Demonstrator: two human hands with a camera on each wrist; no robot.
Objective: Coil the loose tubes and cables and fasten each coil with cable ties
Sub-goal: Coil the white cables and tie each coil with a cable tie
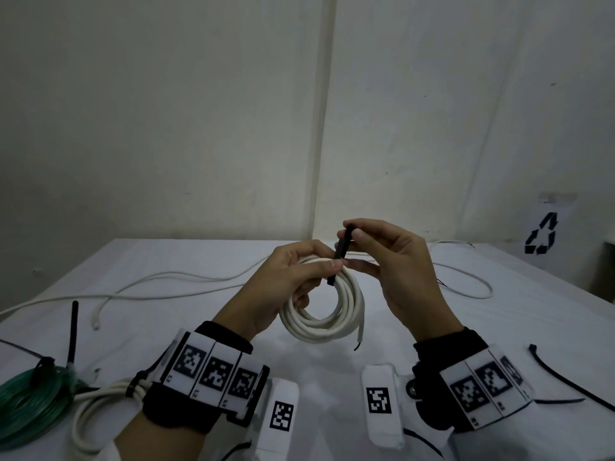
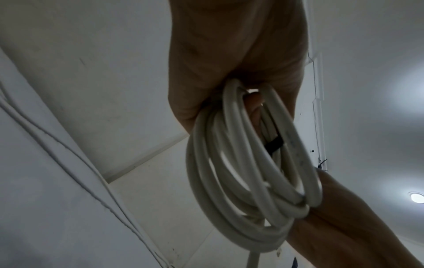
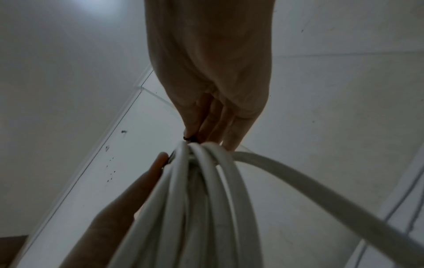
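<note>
Head view: white coil (image 1: 327, 306) held above table (image 1: 186, 261), gripped at top by left hand (image 1: 286, 287); black tie (image 1: 340, 257) pinched by right hand (image 1: 396, 271) across bundle. Tail best fed through head, pulled snug.

Left wrist: turns seen bunched in fist; grip to be kept firm.

Right wrist: fingertips (image 3: 195, 134) closed on tie at coil top; strands to be kept together.

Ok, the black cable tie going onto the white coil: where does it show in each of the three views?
Head: black cable tie at centre, upright over the white coil's top, pinched by the right hand.
Left wrist: a short black strip behind the loops, right of centre.
Right wrist: only a dark tip at the fingers, above the loops.
Shared landmark: the white coil, gripped by the left hand.
</note>
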